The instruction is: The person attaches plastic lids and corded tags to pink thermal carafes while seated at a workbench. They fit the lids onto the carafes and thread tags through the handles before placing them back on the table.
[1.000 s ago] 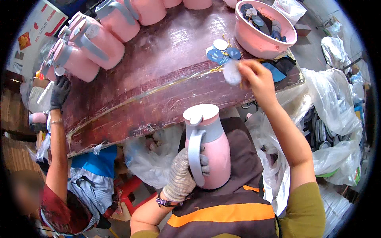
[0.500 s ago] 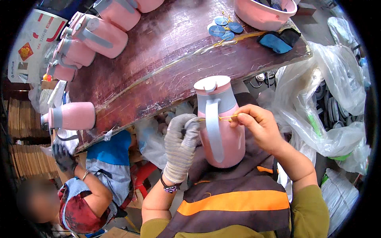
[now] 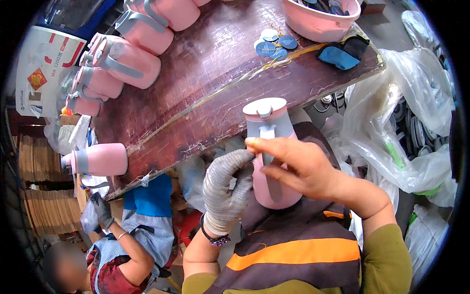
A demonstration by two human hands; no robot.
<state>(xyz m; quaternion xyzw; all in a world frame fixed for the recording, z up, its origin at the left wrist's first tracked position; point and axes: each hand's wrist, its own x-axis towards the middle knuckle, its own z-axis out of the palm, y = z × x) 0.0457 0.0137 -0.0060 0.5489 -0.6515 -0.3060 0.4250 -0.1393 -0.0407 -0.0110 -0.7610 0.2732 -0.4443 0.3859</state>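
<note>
A pink and grey insulated jug (image 3: 263, 192) with a white lid (image 3: 274, 104) stands against my lap at the table's edge, its grey handle (image 3: 267, 131) facing me. My left hand (image 3: 223, 188), in a striped knit glove, is closed at the handle's left side; the round tag it held a moment ago is hidden now. Across the handle reaches my bare right hand (image 3: 306, 169), its fingertips meeting the glove. A bit of yellow string (image 3: 253, 141) shows at its index fingertip. The right hand covers part of the jug.
Several round tags (image 3: 266, 48) with yellow strings lie near a pink basin (image 3: 320, 28) and a blue-black pad (image 3: 339, 58). More pink jugs (image 3: 129, 63) line the table's left; one jug (image 3: 105, 159) lies on its side. A co-worker (image 3: 125, 250) sits at left; plastic bags (image 3: 406, 127) hang at right.
My right hand has moved left across the handle to my left hand, drawing the yellow string with it. The co-worker's gloved hand now holds something in clear plastic. The whole view has shifted slightly.
</note>
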